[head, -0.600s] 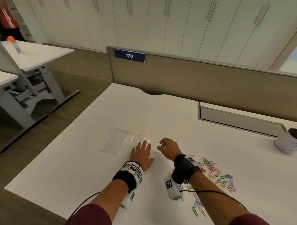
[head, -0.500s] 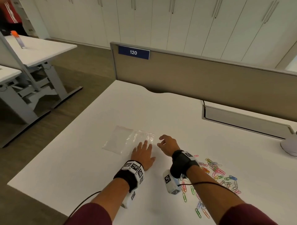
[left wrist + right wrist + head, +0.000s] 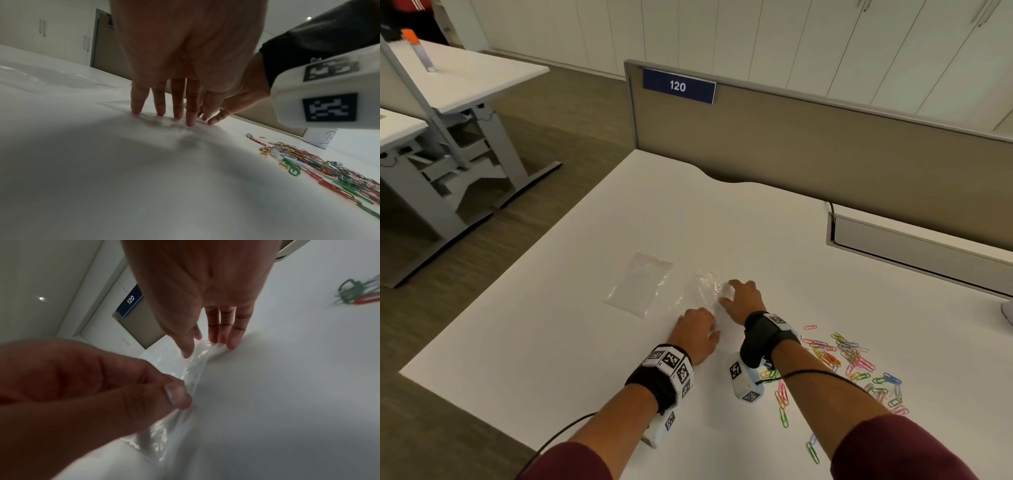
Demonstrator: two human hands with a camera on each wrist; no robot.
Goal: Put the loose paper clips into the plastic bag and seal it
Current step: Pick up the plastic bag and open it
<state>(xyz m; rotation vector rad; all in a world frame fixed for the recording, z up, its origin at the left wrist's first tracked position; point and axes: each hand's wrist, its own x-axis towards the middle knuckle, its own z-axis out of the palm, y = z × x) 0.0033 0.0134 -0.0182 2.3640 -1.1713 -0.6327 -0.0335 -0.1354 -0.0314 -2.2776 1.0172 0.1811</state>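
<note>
Both hands work at a clear bag [image 3: 702,291] lying flat on a white table [image 3: 551,359], left of the scattered clips [image 3: 839,356]. The left hand [image 3: 697,334] presses straight fingers [image 3: 176,104] on the bag's near edge; the right hand [image 3: 744,298] pinches its far edge, so that grip is closed on plastic. The step appears to be opening the bag; next, part its mouth. Another clear bag [image 3: 638,284] lies further left. The mouth itself is hard to make out.

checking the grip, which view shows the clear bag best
Right wrist: the plastic bag fills the middle, its crinkled edge under both hands' fingertips. Head shows it faint against the desk; left wrist only a flattened sheet under fingers.
</note>
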